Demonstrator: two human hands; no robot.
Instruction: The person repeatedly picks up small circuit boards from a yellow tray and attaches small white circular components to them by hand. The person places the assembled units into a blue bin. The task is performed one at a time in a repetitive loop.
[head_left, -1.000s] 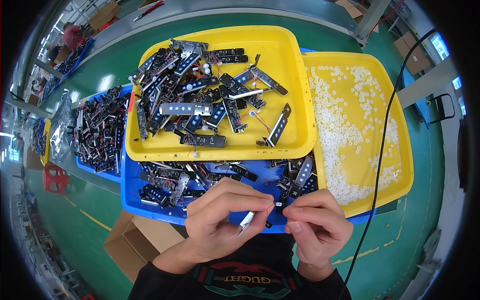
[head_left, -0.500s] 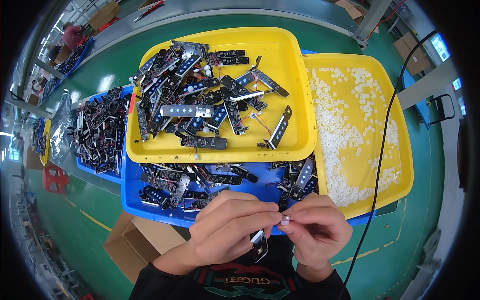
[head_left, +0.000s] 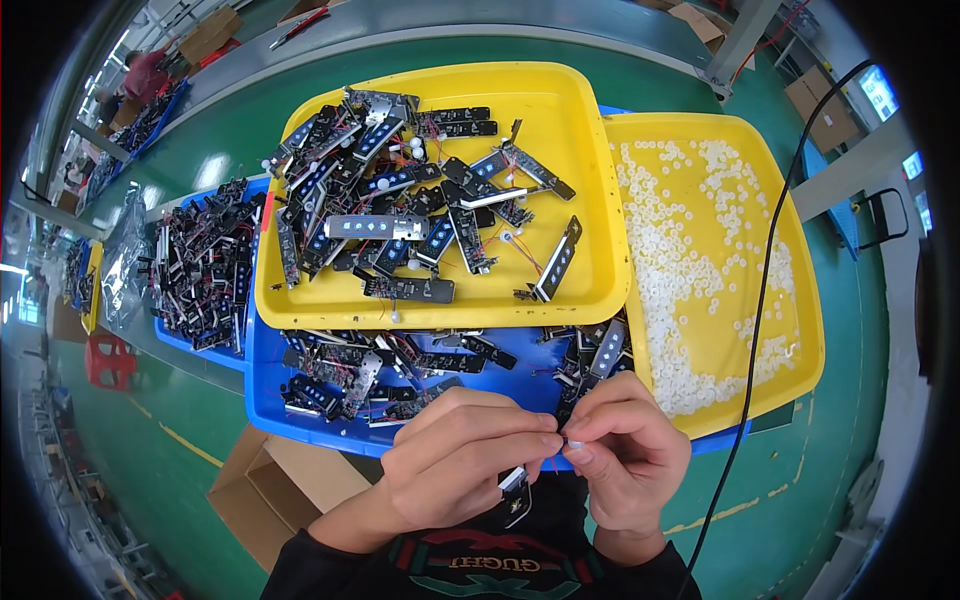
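Note:
My left hand (head_left: pixel 455 455) is closed around a black circuit board (head_left: pixel 516 497), whose lower end sticks out below the fingers. Its fingertips meet those of my right hand (head_left: pixel 635 455) in front of my chest. Between thumb and forefinger, the right hand pinches a small white ring (head_left: pixel 575 446) against a tiny part at the left fingertips. The fingers mostly cover that part, and a thin red wire hangs beside it. Just beyond both hands, more black boards (head_left: pixel 410 372) lie in a blue tray (head_left: pixel 262 405).
A yellow tray (head_left: pixel 560 130) of loose boards rests over the blue one. To its right, another yellow tray (head_left: pixel 715 335) holds many white rings (head_left: pixel 685 385). A black cable (head_left: pixel 762 320) crosses it. Further boards (head_left: pixel 205 270) fill a bin at left; an open carton (head_left: pixel 285 490) stands below.
My right hand has tilted and shifted slightly left, its fingers closing further over the white ring. The left hand stays nearly in place, still holding the board.

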